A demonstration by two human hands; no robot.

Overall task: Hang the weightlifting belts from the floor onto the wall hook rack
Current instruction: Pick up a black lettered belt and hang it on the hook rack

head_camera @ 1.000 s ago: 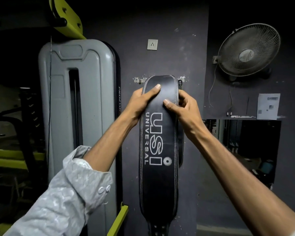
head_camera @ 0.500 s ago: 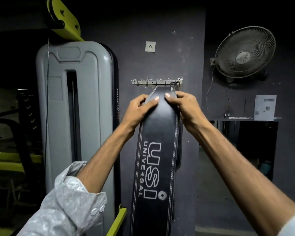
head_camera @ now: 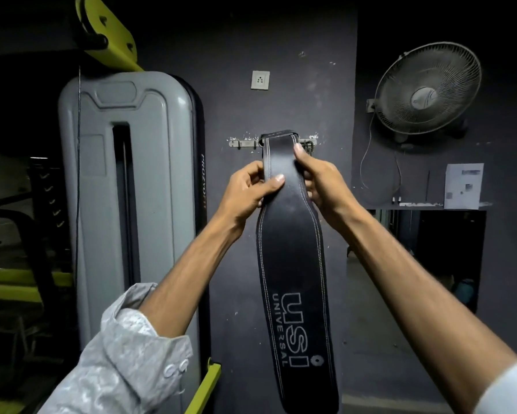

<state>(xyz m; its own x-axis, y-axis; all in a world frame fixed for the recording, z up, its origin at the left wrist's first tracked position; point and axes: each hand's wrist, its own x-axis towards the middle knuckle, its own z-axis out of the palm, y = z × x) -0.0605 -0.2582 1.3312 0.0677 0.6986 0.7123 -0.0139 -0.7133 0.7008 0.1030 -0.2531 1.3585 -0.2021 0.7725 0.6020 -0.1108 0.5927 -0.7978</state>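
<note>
The belt (head_camera: 293,264) is black leather with pale stitching and the lettering "USI UNIVERSAL" low on its face. Its narrow upper end folds over the rack (head_camera: 245,143), a short metal hook bar fixed to the dark wall (head_camera: 281,40), and its wide part hangs straight down from the rack, out past the bottom of the view. Whether the fold sits on a hook, or only lies against the bar, cannot be told, since the leather covers that spot. The buckle is not visible.

The left hand (head_camera: 246,191) is just below the rack, closed on the belt's left edge, thumb laid across the front face and fingers curled behind. The right hand (head_camera: 318,182) is just below the rack too, clamped on the right edge, thumb pointing up along the strap toward the bar and fingers wrapped behind. Both arms reach up and forward to it.

Left of the rack stands a grey machine (head_camera: 125,189) with a yellow-green frame. Above the rack is a white socket (head_camera: 260,80). Right of the rack a fan (head_camera: 427,88) is mounted on the wall, and below the fan a paper (head_camera: 463,186) leans on a ledge.

As for progress, this belt looks close to hung: it is up at the rack, yet both hands hold it, so seating and letting go remain. No other belt shows on the rack, and the floor where others may lie is out of sight, so how many remain cannot be judged.
</note>
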